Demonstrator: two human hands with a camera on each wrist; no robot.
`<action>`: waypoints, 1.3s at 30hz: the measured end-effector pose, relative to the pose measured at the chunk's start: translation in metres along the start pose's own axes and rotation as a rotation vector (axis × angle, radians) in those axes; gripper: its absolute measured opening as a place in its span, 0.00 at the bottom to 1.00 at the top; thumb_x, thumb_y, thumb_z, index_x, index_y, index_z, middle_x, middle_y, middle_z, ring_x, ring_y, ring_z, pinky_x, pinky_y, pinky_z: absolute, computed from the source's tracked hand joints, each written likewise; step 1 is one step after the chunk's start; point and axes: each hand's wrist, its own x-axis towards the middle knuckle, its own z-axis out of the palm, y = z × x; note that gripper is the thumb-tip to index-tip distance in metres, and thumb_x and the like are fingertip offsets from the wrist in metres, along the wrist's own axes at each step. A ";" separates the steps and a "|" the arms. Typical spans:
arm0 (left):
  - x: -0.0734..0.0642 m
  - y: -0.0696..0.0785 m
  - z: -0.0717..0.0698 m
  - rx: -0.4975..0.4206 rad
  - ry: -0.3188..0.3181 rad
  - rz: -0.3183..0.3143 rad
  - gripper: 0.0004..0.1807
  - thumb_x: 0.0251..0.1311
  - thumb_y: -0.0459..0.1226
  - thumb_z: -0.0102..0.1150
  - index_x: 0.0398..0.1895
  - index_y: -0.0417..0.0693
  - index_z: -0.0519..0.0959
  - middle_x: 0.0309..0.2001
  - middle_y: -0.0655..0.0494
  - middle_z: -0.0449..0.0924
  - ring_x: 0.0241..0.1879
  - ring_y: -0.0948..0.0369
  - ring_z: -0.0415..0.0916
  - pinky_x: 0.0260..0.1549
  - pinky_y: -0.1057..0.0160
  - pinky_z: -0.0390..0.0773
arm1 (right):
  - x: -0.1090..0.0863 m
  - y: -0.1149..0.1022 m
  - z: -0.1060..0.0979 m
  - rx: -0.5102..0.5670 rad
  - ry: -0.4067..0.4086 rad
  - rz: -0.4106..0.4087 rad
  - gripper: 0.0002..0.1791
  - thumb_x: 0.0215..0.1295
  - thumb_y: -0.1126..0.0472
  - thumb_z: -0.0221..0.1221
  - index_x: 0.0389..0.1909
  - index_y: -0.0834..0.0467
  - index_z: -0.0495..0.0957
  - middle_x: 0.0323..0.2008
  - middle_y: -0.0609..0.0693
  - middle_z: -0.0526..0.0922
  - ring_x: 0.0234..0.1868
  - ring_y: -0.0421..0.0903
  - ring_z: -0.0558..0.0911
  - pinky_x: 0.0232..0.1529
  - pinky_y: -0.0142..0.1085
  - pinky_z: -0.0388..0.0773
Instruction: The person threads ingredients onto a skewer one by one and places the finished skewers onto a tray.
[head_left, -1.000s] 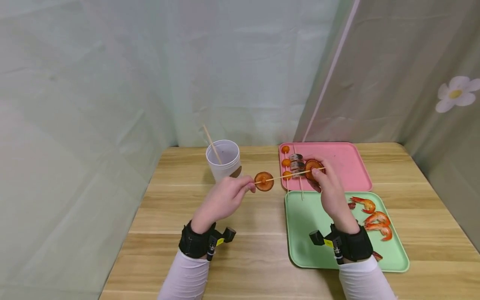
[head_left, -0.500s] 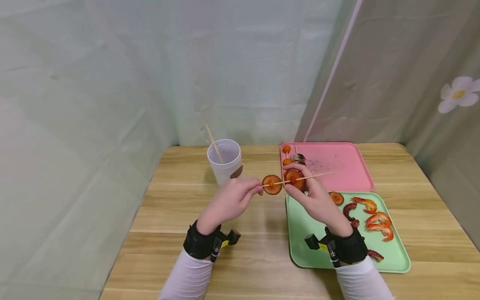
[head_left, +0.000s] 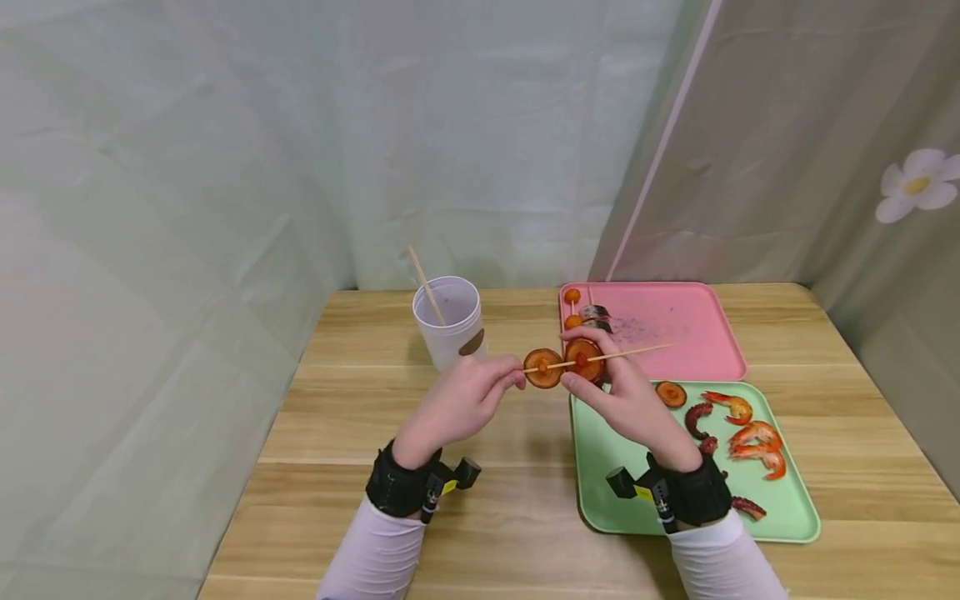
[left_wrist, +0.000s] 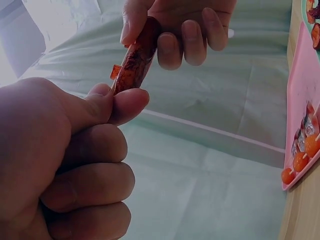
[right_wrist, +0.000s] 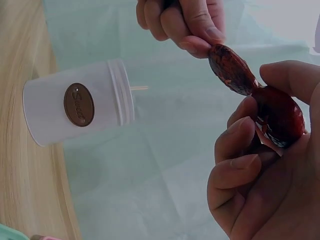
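Observation:
Above the table, my left hand (head_left: 468, 400) pinches one end of a thin wooden skewer (head_left: 637, 351) between thumb and forefinger. Just past those fingers, a brown mushroom cap (head_left: 542, 380) is threaded on the skewer. A second mushroom cap (head_left: 583, 348), also on the skewer, sits right beside the first. My right hand (head_left: 633, 408) grips this second cap by its edges. The skewer's bare pointed end sticks out to the right, over the pink tray. In the right wrist view, the second cap (right_wrist: 280, 120) lies between my thumb and fingers, its edge meeting the first cap (right_wrist: 230, 70).
Behind my left hand stands a white cup (head_left: 446, 337) holding a wooden stick (head_left: 426, 287). A pink tray (head_left: 697, 325) bears skewers with orange balls and dark silvery pieces. The green tray (head_left: 615, 500) in front holds shrimp (head_left: 757, 437), octopus tentacles (head_left: 697, 419) and another mushroom (head_left: 671, 394).
My right hand has slid the second mushroom cap leftward along the skewer, from near its tip to beside the first cap. My left hand has shifted slightly right, still pinching the skewer.

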 end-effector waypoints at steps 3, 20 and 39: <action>-0.001 -0.001 0.000 0.001 0.004 -0.005 0.08 0.79 0.32 0.57 0.44 0.45 0.86 0.38 0.57 0.89 0.34 0.64 0.80 0.35 0.63 0.81 | 0.000 0.000 0.001 0.003 -0.009 0.007 0.27 0.78 0.66 0.62 0.73 0.55 0.68 0.50 0.54 0.81 0.40 0.49 0.85 0.41 0.36 0.84; 0.000 -0.001 -0.002 0.013 0.041 0.031 0.10 0.79 0.30 0.55 0.42 0.45 0.86 0.39 0.56 0.90 0.36 0.63 0.84 0.37 0.60 0.84 | -0.004 0.001 -0.005 -0.059 -0.004 0.066 0.43 0.78 0.62 0.64 0.84 0.35 0.56 0.44 0.52 0.84 0.35 0.48 0.82 0.33 0.36 0.77; -0.004 -0.007 -0.005 0.046 0.088 0.019 0.08 0.79 0.32 0.58 0.41 0.47 0.86 0.36 0.58 0.88 0.32 0.64 0.79 0.35 0.60 0.82 | -0.004 0.000 -0.020 -0.231 -0.095 0.091 0.50 0.71 0.57 0.71 0.86 0.43 0.53 0.41 0.47 0.86 0.39 0.43 0.83 0.37 0.37 0.80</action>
